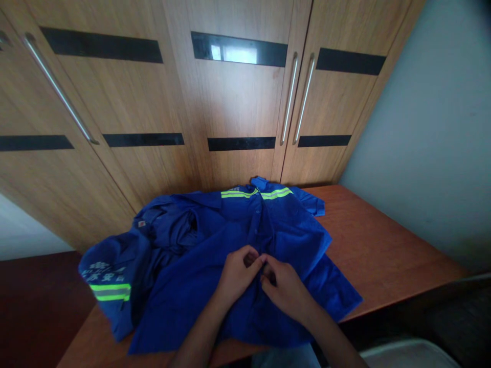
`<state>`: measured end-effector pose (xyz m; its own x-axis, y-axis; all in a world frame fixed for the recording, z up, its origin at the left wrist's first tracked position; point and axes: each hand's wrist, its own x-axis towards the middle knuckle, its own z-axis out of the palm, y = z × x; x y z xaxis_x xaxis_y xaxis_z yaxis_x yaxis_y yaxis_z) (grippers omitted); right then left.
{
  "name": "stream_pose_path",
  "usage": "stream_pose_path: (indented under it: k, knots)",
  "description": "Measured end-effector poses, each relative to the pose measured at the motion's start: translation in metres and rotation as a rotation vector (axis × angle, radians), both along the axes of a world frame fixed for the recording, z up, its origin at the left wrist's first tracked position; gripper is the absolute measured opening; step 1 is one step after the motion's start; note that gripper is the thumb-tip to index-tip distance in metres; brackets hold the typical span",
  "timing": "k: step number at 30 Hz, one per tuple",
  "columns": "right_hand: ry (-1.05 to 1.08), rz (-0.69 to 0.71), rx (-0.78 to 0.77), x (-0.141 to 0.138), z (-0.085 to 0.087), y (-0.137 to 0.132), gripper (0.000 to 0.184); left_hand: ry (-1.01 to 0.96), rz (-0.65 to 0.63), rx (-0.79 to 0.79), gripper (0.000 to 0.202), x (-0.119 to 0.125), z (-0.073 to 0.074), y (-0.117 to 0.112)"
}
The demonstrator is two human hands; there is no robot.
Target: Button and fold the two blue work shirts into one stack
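Observation:
A blue work shirt (199, 276) with yellow-green and silver reflective stripes lies spread on the table, its collar toward the wardrobe. Both hands meet at its front placket, below the visible buttons. My left hand (241, 271) is closed, thumb and fingertips pinching the placket cloth. Right beside it, my right hand (282, 283) is closed in a pinch on the same strip. Whether a button sits between the fingertips is hidden. Left of the shirt lies a crumpled heap of blue clothing (115, 260) with similar stripes and white lettering.
The reddish-brown wooden table (368, 245) backs onto a wooden wardrobe (238, 97) with black strips and metal handles. A grey wall (433, 143) rises at the right. At the bottom right, a pale curved edge (410, 350) shows below the table.

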<state>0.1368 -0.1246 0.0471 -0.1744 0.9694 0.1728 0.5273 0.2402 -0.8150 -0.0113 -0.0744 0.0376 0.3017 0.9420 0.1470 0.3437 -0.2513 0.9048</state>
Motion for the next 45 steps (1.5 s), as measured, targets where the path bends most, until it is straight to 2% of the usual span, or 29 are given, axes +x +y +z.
stream_pose_path:
  k: [4, 11, 19, 25, 28, 33, 38, 45]
  knots:
    - [0.001, -0.043, 0.016, 0.001, -0.004, 0.003, 0.035, -0.060, 0.017, -0.063, 0.019, -0.001, -0.001, 0.003]
    - [-0.137, -0.159, 0.061, 0.008, -0.009, 0.010, 0.023, -0.128, 0.022, -0.110, 0.018, -0.001, 0.001, 0.003]
    - [-0.428, -0.172, 0.182, 0.005, 0.003, 0.015, 0.012, -0.118, 0.029, -0.093, 0.011, -0.001, -0.003, 0.004]
    - [-0.537, -0.156, 0.214, 0.006, 0.002, 0.016, 0.022, -0.163, 0.037, -0.095, 0.011, 0.001, -0.002, 0.003]
    - [-0.459, -0.164, 0.223, 0.007, -0.002, 0.016, 0.024, -0.171, 0.052, -0.100, 0.011, 0.001, 0.000, 0.002]
    - [-0.120, -0.185, 0.201, 0.008, -0.006, 0.019, 0.020, -0.195, 0.047, -0.110, 0.010, 0.002, 0.003, 0.001]
    - [0.166, -0.206, 0.042, 0.007, -0.005, 0.024, 0.018, -0.147, 0.039, -0.035, 0.007, 0.002, 0.001, 0.000]
    - [0.373, -0.101, -0.188, 0.011, -0.015, 0.034, 0.019, 0.058, 0.058, 0.166, 0.011, 0.002, -0.007, -0.001]
